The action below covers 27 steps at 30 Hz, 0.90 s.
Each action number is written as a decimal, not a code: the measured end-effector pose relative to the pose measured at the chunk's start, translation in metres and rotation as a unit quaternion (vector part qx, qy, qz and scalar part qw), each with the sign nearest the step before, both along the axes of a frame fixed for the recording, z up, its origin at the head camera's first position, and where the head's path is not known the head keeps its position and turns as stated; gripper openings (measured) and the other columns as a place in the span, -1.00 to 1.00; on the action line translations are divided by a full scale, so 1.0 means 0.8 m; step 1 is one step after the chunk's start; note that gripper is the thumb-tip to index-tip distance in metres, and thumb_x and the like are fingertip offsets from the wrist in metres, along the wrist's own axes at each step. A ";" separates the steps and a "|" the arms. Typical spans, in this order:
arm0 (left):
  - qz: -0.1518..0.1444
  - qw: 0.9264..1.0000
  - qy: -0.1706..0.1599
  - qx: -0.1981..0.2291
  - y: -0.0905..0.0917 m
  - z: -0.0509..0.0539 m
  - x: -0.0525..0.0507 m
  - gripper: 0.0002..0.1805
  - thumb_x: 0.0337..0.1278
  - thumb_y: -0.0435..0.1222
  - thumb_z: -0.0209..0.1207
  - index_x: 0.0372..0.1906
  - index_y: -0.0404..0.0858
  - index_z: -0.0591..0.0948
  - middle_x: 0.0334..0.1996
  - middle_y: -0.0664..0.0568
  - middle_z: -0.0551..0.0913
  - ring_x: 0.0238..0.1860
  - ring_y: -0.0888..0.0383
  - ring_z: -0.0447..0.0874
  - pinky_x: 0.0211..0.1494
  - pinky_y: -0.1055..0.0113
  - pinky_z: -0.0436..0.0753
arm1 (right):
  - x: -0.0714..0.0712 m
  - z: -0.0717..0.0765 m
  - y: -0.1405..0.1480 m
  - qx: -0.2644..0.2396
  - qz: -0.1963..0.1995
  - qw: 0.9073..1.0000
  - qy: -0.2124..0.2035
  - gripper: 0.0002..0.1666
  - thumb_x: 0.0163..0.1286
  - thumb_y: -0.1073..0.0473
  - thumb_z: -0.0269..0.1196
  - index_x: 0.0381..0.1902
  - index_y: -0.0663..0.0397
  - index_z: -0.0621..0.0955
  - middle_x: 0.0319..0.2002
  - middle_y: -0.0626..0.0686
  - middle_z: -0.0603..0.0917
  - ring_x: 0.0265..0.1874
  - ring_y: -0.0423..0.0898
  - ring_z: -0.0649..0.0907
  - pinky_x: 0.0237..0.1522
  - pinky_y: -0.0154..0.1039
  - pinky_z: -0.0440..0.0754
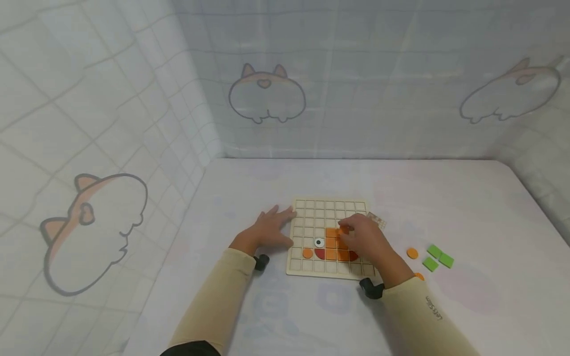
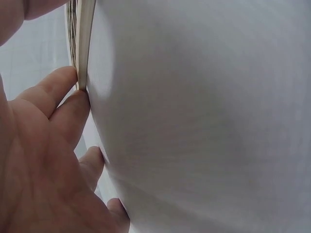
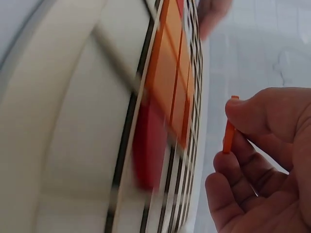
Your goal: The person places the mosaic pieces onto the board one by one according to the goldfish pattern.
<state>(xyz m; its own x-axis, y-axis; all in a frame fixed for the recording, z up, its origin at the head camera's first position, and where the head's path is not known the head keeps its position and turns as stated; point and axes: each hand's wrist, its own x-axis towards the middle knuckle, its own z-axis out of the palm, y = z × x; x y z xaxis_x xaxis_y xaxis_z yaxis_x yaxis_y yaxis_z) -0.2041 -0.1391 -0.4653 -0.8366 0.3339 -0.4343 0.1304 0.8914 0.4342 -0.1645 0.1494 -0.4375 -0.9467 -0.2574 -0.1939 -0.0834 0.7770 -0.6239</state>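
Note:
A pale grid board (image 1: 307, 217) lies on the table. Some of its squares hold orange square tiles (image 1: 331, 243), an orange disc (image 1: 308, 253), a white eye disc (image 1: 319, 243) and red rounded pieces (image 1: 319, 253). Against the board's left edge rest the spread fingers of my left hand (image 1: 269, 230); the left wrist view shows fingertips touching that edge. Over the board's right half, my right hand (image 1: 362, 238) pinches a thin orange tile (image 3: 229, 132) between thumb and fingers. This tile is seen edge-on, held off the board, and its full outline cannot be told.
Right of the board lie several green square tiles (image 1: 430, 264) and an orange disc (image 1: 412, 253). Another orange piece (image 1: 419, 276) is partly hidden by the right forearm. A small gridded card (image 1: 377, 220) sits by the board's right edge. Patterned curtains (image 1: 356, 99) surround the white table (image 1: 445, 198).

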 end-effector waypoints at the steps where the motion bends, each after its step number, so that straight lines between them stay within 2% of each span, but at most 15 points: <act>1: 0.001 1.000 -0.002 0.002 0.001 0.000 0.000 0.01 -0.05 0.00 0.34 0.59 0.18 0.20 0.64 0.32 -0.01 0.68 0.05 -0.36 0.68 -0.08 -0.31 | -0.001 -0.001 -0.006 0.000 0.014 1.000 0.004 -0.55 0.39 0.18 0.27 0.22 0.13 0.66 0.16 0.16 0.64 0.15 0.13 0.62 0.22 0.13 0.62; 4: 0.005 1.000 -0.005 0.003 0.002 0.001 0.000 0.01 -0.07 0.01 0.33 0.59 0.19 0.20 0.63 0.32 0.00 0.68 0.06 -0.36 0.68 -0.07 -0.32 | -0.005 -0.003 -0.024 0.012 0.054 0.998 0.014 -0.57 0.40 0.16 0.29 0.21 0.10 0.67 0.14 0.11 0.66 0.16 0.09 0.62 0.25 0.11 0.60; 6: 0.003 1.000 -0.004 0.002 0.003 0.001 0.000 0.01 -0.08 0.01 0.33 0.59 0.20 0.21 0.63 0.32 0.00 0.68 0.06 -0.35 0.68 -0.06 -0.31 | -0.008 -0.004 -0.035 0.013 0.066 0.998 0.009 -0.57 0.39 0.16 0.30 0.21 0.08 0.67 0.13 0.09 0.66 0.14 0.07 0.62 0.26 0.08 0.60; 12: 0.001 1.000 -0.003 0.003 0.005 0.002 0.003 0.01 -0.09 0.01 0.33 0.59 0.20 0.21 0.63 0.34 0.00 0.68 0.06 -0.34 0.68 -0.07 -0.30 | -0.017 -0.006 -0.057 0.029 0.068 0.997 -0.002 -0.61 0.40 0.16 0.31 0.18 0.02 0.69 0.08 0.03 0.68 0.00 -0.03 0.65 0.14 -0.02 0.67; 15: 0.003 1.000 -0.003 0.003 0.005 0.003 0.004 0.02 -0.11 0.00 0.33 0.59 0.21 0.21 0.63 0.36 -0.01 0.68 0.07 -0.34 0.68 -0.05 -0.31 | -0.021 -0.006 -0.062 0.039 0.069 0.997 -0.007 -0.83 0.42 0.21 0.27 -0.16 0.00 0.78 -0.11 -0.01 0.69 -0.20 -0.06 0.63 -0.12 -0.12 0.68; 16: 0.002 1.000 0.000 0.003 0.006 0.003 0.004 0.02 -0.10 0.00 0.33 0.59 0.21 0.21 0.63 0.36 -0.01 0.68 0.07 -0.34 0.68 -0.05 -0.32 | -0.022 -0.006 -0.063 0.042 0.069 0.997 -0.011 -0.84 0.41 0.22 0.26 -0.27 -0.03 0.79 -0.16 -0.03 0.68 -0.25 -0.07 0.60 -0.19 -0.16 0.64; 19: 0.002 1.000 0.004 0.001 0.005 0.001 0.003 0.02 -0.10 0.00 0.33 0.58 0.22 0.21 0.63 0.37 -0.01 0.68 0.08 -0.34 0.68 -0.05 -0.32 | -0.023 -0.005 -0.066 0.052 0.063 0.996 -0.022 -0.80 0.41 0.23 0.27 -0.37 -0.06 0.80 -0.17 -0.04 0.69 -0.29 -0.08 0.57 -0.22 -0.18 0.63; 23: 0.005 1.000 0.005 -0.005 0.003 0.001 0.002 0.01 -0.08 0.00 0.33 0.59 0.23 0.20 0.63 0.37 -0.01 0.68 0.08 -0.34 0.68 -0.05 -0.31 | -0.022 -0.005 -0.068 0.068 0.054 0.996 -0.009 -0.80 0.38 0.22 0.33 -0.12 -0.11 0.82 0.01 -0.04 0.73 -0.12 -0.09 0.63 0.03 -0.11 0.71; 27: 0.019 1.000 -0.001 -0.007 0.002 0.003 0.004 0.01 -0.09 0.00 0.34 0.58 0.26 0.20 0.63 0.38 -0.02 0.68 0.10 -0.35 0.68 -0.04 -0.31 | -0.022 -0.008 -0.073 0.088 0.062 0.994 0.020 -0.83 0.37 0.22 0.34 -0.22 -0.15 0.83 -0.08 -0.07 0.74 -0.17 -0.10 0.63 -0.09 -0.16 0.72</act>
<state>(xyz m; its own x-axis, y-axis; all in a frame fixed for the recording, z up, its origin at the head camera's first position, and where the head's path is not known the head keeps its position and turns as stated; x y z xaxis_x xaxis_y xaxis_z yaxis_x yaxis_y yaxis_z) -0.2006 -0.1372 -0.4630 -0.8480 0.2950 -0.4402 0.0949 0.9018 0.4216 -0.1824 0.0908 -0.4440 -0.9178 -0.3374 -0.2093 -0.2070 0.8565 -0.4728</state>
